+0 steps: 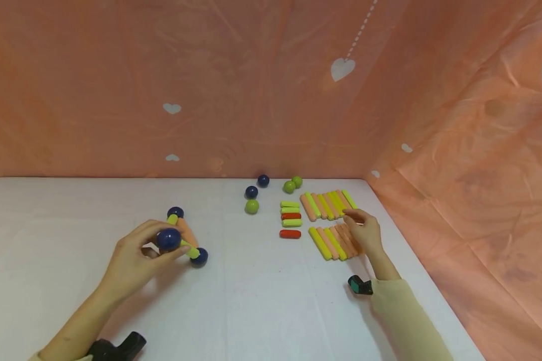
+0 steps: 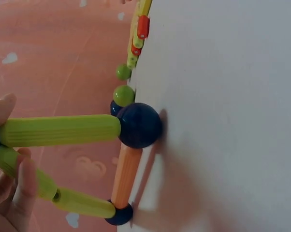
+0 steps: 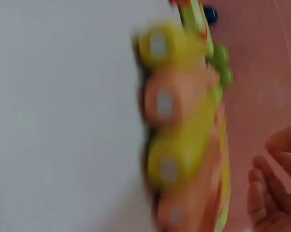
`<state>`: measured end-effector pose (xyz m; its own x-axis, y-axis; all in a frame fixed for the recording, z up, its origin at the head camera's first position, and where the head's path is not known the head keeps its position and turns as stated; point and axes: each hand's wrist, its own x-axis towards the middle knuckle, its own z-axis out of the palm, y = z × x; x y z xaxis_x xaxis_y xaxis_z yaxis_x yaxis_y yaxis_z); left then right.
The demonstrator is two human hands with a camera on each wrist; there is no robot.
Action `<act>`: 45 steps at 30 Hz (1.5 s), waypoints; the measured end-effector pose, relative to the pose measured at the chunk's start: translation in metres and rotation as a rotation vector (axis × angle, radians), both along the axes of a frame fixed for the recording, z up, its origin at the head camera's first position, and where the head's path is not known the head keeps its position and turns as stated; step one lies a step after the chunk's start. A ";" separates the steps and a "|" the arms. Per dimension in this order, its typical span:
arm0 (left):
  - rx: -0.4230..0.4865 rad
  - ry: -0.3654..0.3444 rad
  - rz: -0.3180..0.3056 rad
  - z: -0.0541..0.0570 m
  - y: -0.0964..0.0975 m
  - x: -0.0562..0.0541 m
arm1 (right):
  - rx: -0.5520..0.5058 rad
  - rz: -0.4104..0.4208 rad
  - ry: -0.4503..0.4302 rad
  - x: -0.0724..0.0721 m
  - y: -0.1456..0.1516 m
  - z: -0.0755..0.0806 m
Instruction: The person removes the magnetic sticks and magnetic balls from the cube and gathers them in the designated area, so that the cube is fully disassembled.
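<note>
My left hand (image 1: 133,258) holds a triangular frame of magnetic sticks and balls by its top blue ball (image 1: 168,239), fingers and thumb curled round that corner. A yellow-green stick (image 2: 61,130) runs from the top down to a blue ball (image 2: 140,125) near the table. An orange stick (image 2: 126,176) joins it to another blue ball (image 2: 119,214). The other slanting side shows a joint partway along. My right hand (image 1: 365,231) hovers at the right end of the nearer row of sticks (image 1: 331,243), fingers loosely bent with nothing seen between them. That row is blurred in the right wrist view.
Behind lies a second row of orange and yellow-green sticks (image 1: 327,204). Short green and red sticks (image 1: 291,216) form a column left of the rows. Loose blue balls (image 1: 251,192) and green balls (image 1: 289,187) sit near the back edge, before an orange cloth (image 1: 253,100).
</note>
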<state>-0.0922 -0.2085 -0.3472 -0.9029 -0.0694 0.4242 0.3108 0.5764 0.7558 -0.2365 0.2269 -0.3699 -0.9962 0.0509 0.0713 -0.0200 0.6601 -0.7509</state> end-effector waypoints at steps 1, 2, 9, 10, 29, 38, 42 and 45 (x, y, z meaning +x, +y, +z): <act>-0.005 0.008 0.007 0.001 0.002 0.000 | -0.013 0.016 0.037 0.002 -0.007 0.001; -0.013 0.015 0.015 0.002 0.004 0.001 | -0.026 0.038 0.068 0.002 -0.015 0.001; -0.170 0.072 0.021 0.007 0.026 0.000 | -0.119 0.340 0.050 0.017 -0.082 -0.004; -0.179 0.085 0.011 0.006 0.029 -0.001 | -0.131 0.395 0.039 0.021 -0.091 -0.006; -0.059 0.068 -0.108 -0.005 0.049 -0.016 | -0.122 0.933 -0.082 0.064 -0.194 -0.021; -0.053 0.095 -0.129 -0.007 0.048 -0.016 | -0.074 1.007 -0.041 0.066 -0.211 -0.023; -0.073 0.110 -0.155 -0.010 0.042 -0.018 | -0.048 1.005 -0.024 0.066 -0.212 -0.023; -0.108 0.113 -0.186 -0.013 0.034 -0.020 | -0.036 0.993 -0.026 0.067 -0.212 -0.023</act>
